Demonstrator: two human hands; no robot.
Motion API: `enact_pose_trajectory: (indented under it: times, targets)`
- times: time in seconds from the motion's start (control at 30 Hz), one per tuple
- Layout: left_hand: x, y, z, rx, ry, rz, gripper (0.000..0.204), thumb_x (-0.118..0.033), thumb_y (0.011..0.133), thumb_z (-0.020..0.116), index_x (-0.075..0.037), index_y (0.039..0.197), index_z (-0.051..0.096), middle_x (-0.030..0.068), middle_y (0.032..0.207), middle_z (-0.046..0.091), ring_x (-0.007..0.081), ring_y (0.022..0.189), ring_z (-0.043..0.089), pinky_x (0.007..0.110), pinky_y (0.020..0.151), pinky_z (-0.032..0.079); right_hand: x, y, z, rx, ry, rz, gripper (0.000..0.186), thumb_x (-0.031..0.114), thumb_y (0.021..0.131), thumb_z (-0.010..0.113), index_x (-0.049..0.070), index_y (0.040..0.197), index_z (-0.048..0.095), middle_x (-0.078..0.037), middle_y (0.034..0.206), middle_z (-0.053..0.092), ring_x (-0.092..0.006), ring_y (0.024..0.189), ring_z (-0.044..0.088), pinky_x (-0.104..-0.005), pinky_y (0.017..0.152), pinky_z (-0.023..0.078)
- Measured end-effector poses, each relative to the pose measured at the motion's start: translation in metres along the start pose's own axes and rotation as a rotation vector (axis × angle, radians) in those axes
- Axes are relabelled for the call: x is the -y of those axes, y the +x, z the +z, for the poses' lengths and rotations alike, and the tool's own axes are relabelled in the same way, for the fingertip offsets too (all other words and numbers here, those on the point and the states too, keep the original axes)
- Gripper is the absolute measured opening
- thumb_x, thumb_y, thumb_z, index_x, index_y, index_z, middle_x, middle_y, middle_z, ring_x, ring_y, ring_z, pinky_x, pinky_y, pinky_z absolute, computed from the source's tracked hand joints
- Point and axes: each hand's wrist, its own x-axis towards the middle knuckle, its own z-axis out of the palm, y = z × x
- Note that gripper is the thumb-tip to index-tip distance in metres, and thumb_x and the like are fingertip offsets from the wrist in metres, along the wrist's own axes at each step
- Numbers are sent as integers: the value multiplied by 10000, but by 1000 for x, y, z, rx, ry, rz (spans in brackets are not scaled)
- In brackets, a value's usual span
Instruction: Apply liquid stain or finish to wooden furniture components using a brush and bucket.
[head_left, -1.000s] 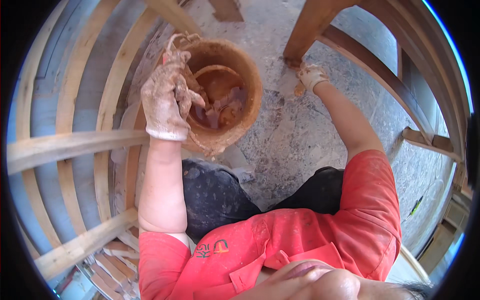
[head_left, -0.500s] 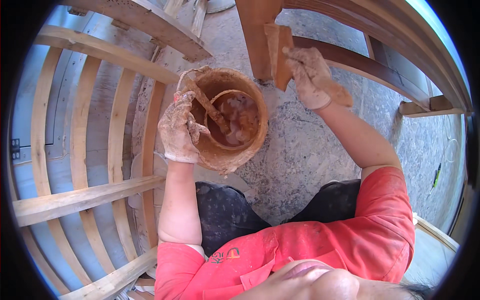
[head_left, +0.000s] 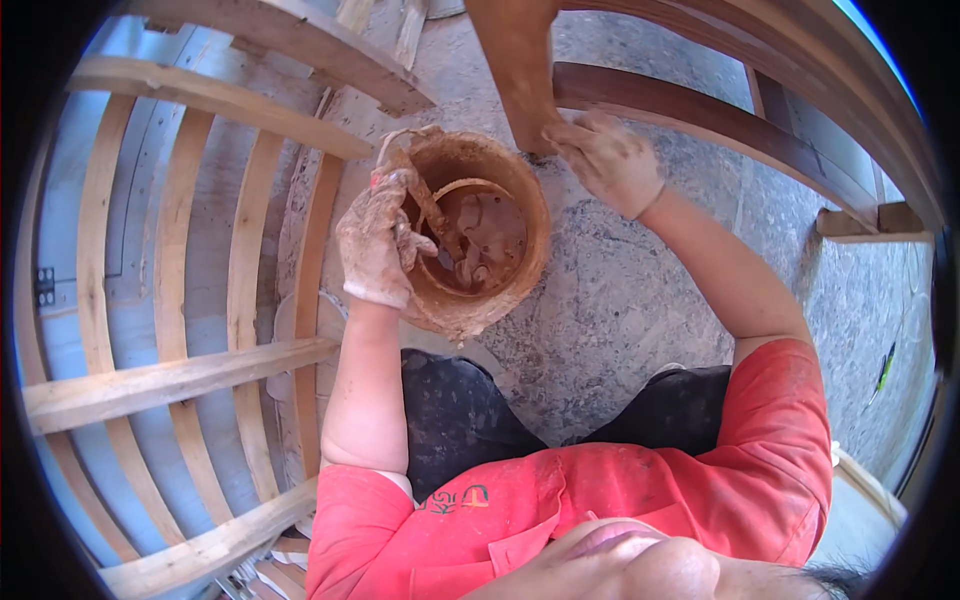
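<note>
My left hand (head_left: 380, 235), in a stained glove, is closed on the near-left rim of a mud-coated bucket (head_left: 530, 225). A coated stick (head_left: 436, 215) leans inside, its lower end in reddish-brown liquid (head_left: 492, 235); its top lies beside my fingers. At the foot of a brown wooden post (head_left: 515, 75), my gloved right hand (head_left: 612, 165) has its fingers drawn together against the wood. Whatever those fingers may hold is hidden behind the glove.
Pale slatted wooden frames (head_left: 180, 375) stand close on my left. Dark brown rails (head_left: 700, 105) run from the post to the right. Speckled grey floor (head_left: 610, 300) lies under the bucket. A small green object (head_left: 884, 368) rests far right.
My right hand has moved slightly down and left to the post's foot. The flat tan tool with a rounded handle seen in it no longer shows. My left hand stays at the bucket.
</note>
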Motion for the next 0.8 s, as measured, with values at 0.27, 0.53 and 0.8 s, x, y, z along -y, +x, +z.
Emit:
enact_pose_trajectory:
  times: [0.27, 0.53, 0.8]
  targets:
    - [26, 6, -12, 51, 330, 348, 234, -114, 921, 531, -41, 1088, 676, -37, 514, 368, 39, 416, 295, 197, 388, 430, 16, 53, -15, -489, 1289, 1232, 272, 204, 847, 633, -12, 1011, 647, -91, 779, 623, -183, 628, 561, -261, 516, 465]
    - [0, 0, -1, 29, -205, -196, 249, -115, 926, 525, -39, 1116, 667, -39, 522, 369, 34, 435, 312, 199, 398, 446, -11, 60, -6, -596, 1596, 1002, 279, 214, 855, 633, 4, 1038, 646, -99, 801, 625, -178, 636, 556, -254, 516, 459]
    - [10, 1, 3, 42, 74, 55, 208, -126, 906, 559, -38, 1051, 679, -20, 530, 409, 50, 418, 330, 208, 401, 443, -12, 34, -30, -74, 1183, 1049, 259, 227, 864, 636, 16, 1012, 669, -89, 878, 660, -160, 678, 594, -240, 567, 473]
